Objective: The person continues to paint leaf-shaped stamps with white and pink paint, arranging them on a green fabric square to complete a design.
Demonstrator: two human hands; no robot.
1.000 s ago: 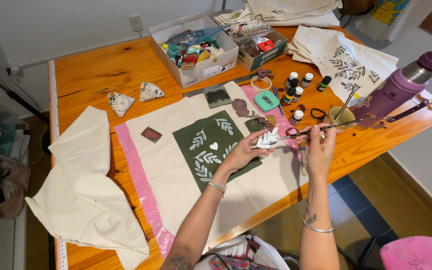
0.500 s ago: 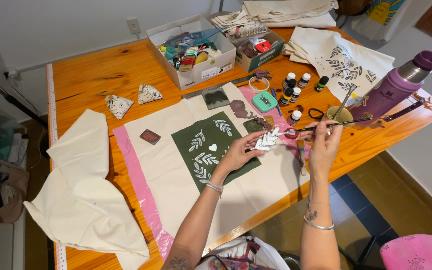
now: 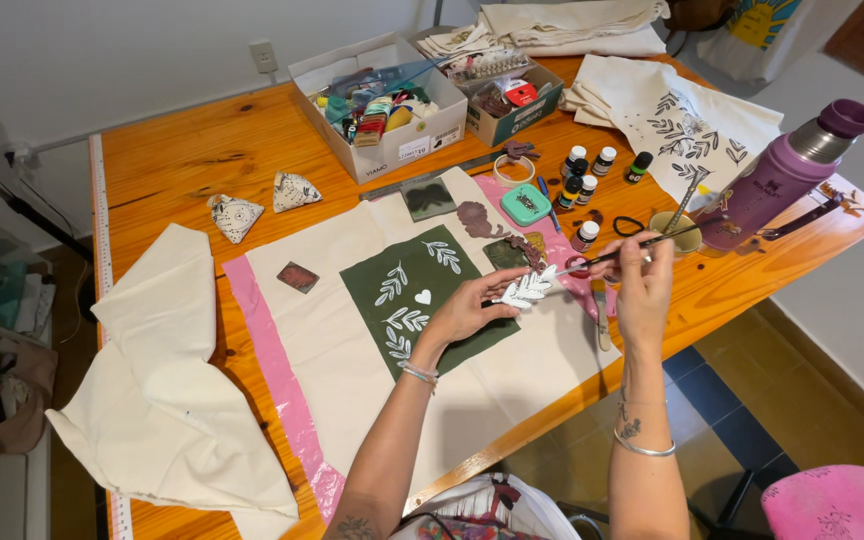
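My left hand [image 3: 469,310] holds a leaf-shaped stamp [image 3: 529,289] coated in white paint, just above the right edge of a dark green fabric panel [image 3: 422,296] printed with white leaves and a heart. My right hand [image 3: 644,285] grips a thin paintbrush [image 3: 620,254] whose tip points at the leaf stamp. The green panel lies on a cream cloth [image 3: 322,330] over a pink plastic sheet [image 3: 262,350] on the wooden table [image 3: 182,150].
Small paint bottles [image 3: 592,165], a teal tin [image 3: 525,204], a cup [image 3: 674,230] and a purple thermos [image 3: 782,175] stand to the right. Two boxes of supplies [image 3: 382,105] sit at the back. Cream fabric [image 3: 152,400] drapes at the left, printed cloth [image 3: 682,120] at back right.
Both hands shifted slightly; the brush tip has come closer to the leaf stamp held in my left hand.
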